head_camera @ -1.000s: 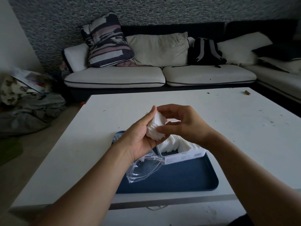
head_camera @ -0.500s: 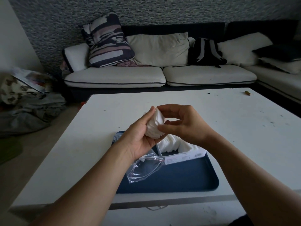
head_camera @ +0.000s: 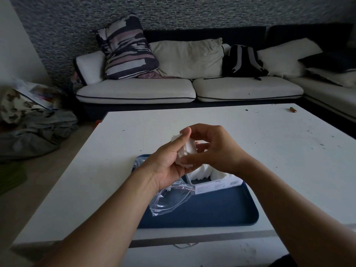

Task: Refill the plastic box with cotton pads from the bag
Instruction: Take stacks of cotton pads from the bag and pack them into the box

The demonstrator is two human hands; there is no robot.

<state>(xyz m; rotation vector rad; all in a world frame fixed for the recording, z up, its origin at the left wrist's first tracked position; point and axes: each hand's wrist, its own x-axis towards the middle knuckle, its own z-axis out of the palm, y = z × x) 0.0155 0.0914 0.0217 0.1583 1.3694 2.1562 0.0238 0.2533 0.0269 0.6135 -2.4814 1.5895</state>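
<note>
My left hand [head_camera: 167,164] and right hand [head_camera: 212,149] are together, both clamped on a stack of pads [head_camera: 185,152] above the tray [head_camera: 221,211]. Below sit the box [head_camera: 217,182], part-filled, and the clear bag [head_camera: 169,201].

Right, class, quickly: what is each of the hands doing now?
Left hand: closed around the small stack of white cotton pads.
Right hand: fingers pinching the same stack.

box [head_camera: 215,182] right of bag [head_camera: 169,199], both on tray [head_camera: 221,212]
</note>
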